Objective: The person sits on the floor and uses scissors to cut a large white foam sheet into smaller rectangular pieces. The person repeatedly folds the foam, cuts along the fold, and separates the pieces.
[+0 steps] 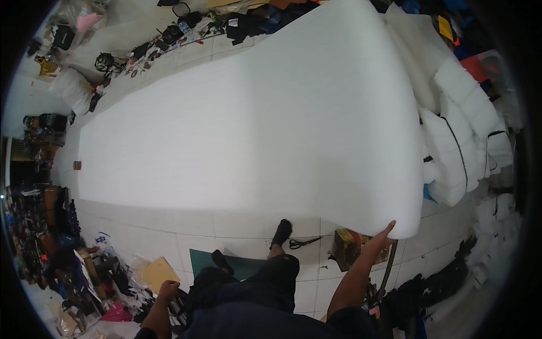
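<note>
A long white sheet, like soft foam or padding [175, 135], lies spread over the floor from the left toward the right. Its right part rises into a thick rounded end [389, 141]. At the near corner of that end, my right hand [385, 234] grips the edge, thumb on top and the other fingers mostly hidden behind it. My left hand [169, 289] hangs low at my left side, apart from the sheet, its fingers curled and nothing visible in them. Black scissors [305, 243] lie on the tiles near my foot.
A green mat [248, 268] lies under my legs. Beside my right arm stands a worn box [347, 248]. Bundled white padding [451, 152] is piled beyond the sheet's right end. Clutter [101, 271] lines the left, and more scraps [248, 25] lie along the far wall.
</note>
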`<state>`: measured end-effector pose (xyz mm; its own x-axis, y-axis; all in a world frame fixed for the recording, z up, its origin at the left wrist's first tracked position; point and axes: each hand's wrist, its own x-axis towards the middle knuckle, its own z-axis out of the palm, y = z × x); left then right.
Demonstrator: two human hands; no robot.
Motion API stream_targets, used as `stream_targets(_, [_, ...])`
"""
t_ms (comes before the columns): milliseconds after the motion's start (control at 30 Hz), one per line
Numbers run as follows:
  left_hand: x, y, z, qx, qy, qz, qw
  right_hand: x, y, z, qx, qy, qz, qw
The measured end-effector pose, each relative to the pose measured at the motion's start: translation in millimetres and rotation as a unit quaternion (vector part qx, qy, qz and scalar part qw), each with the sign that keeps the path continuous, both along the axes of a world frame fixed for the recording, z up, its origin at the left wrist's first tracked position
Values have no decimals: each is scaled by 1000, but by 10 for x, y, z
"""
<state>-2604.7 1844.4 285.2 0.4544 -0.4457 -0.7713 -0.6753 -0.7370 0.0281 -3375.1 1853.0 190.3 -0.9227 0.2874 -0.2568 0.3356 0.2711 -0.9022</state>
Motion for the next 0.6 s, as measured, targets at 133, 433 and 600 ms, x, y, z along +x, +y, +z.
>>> stream_targets(133, [-190,85,-64,-10,31,-9,999,-64,82,-181,95,39,92,990])
stream_targets(433, [-351,288,-85,34,51,-39,997,-150,541,-1528,315,-17,320,893])
stream_targets(600, [-529,320,-4,11,85,50,995,173,541,-1533,305,-270,427,807])
